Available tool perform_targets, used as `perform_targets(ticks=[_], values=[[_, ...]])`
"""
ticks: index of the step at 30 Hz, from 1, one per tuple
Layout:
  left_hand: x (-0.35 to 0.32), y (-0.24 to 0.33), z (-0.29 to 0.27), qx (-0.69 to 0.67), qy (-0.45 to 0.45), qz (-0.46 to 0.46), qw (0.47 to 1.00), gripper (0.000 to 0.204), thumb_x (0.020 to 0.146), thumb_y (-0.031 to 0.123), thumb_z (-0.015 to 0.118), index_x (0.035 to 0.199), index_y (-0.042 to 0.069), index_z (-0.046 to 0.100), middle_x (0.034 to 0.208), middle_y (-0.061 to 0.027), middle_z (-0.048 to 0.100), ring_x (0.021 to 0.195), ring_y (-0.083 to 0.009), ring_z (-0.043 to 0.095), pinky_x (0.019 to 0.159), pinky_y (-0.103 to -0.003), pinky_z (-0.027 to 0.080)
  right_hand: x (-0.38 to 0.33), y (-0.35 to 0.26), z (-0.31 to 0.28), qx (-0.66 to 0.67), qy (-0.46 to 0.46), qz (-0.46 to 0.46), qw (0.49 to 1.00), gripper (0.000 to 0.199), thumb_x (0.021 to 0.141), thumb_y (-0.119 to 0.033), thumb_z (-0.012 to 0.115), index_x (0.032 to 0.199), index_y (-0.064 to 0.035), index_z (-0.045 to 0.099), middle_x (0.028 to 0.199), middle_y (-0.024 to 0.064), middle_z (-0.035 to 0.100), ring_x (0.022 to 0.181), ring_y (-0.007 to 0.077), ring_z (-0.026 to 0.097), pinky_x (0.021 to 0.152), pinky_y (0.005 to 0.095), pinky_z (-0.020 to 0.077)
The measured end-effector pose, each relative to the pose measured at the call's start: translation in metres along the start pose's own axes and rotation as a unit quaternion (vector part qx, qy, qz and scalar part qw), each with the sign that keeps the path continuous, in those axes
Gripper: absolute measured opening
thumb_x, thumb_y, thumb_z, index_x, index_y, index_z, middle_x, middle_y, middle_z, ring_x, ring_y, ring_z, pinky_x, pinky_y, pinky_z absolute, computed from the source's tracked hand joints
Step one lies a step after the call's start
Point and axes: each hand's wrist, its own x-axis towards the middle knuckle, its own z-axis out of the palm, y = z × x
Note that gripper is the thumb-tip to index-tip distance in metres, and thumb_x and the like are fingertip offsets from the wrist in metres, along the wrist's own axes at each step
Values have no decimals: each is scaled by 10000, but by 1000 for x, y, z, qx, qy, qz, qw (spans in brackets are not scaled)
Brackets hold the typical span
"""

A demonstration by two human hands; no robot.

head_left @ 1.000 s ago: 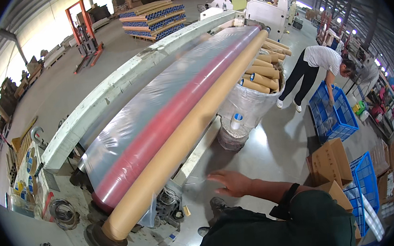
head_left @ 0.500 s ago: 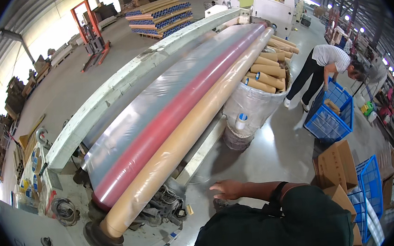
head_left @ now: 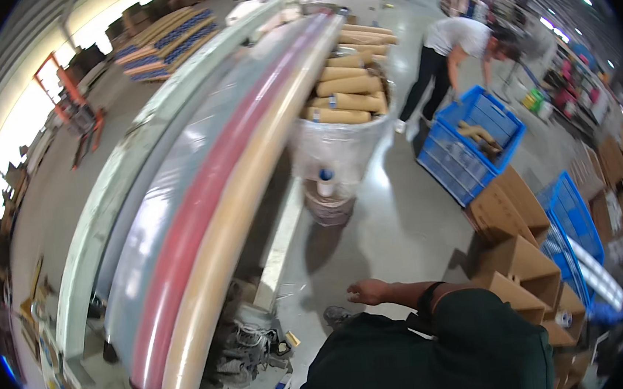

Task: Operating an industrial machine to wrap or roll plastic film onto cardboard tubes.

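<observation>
My right hand (head_left: 368, 292) reaches leftward across the front of my body, above the floor. Its fingers look loosely stretched and apart, though a little blurred, and nothing shows in them. The nearest thing is the machine to its left, with a long tan tube (head_left: 218, 269) wrapped in shiny film along its near side. Beside that tube lie a red film roll (head_left: 184, 261) and a greyish, clear film web (head_left: 164, 200). My left hand is out of view.
A wrapped bin (head_left: 337, 151) holds several cardboard tubes (head_left: 350, 87); a small film roll (head_left: 325, 184) stands on a bucket-like stand. A person (head_left: 454, 48) bends over a blue crate (head_left: 470, 147). Open cartons (head_left: 518, 265) and another blue crate (head_left: 573, 216) stand right.
The view has swung to the right, so the machine, bin and person appear further left. My right arm stays bent across my front, its fingers a little less stretched.
</observation>
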Motion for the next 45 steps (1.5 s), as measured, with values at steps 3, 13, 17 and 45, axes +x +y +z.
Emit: perform_targets(ticks=[3,13,17,45], values=[[21,-18,5,27,-55,-72,995,570,857,386,502,1306,44,420,1133,-157,593,1051,-253,561,1001,-426,369,-16,17,-10,45,29,63,997,528,923,-438,458,1204,0,546,1123,233,604,1057,390,563,909,446,433],[72,-86,-31,45,-200,-88,975,949,795,769,401,1431,76,273,1205,-204,575,1094,-282,575,1083,-453,319,-56,92,17,80,73,69,992,548,920,-459,459,1177,14,564,1129,226,610,1064,382,566,905,435,440],[77,12,-2,-141,8,-87,986,711,787,482,519,1314,27,377,1054,-181,599,889,-244,604,826,-368,406,-74,81,25,103,101,121,982,554,916,-464,460,1178,13,567,1133,225,609,1061,380,567,911,427,439],[62,-20,91,-262,92,-200,940,363,819,73,603,1150,-50,521,814,-190,656,569,-286,663,467,-352,545,-27,113,-25,116,67,92,987,540,889,-375,553,1209,60,544,1062,190,653,861,238,666,810,355,503]])
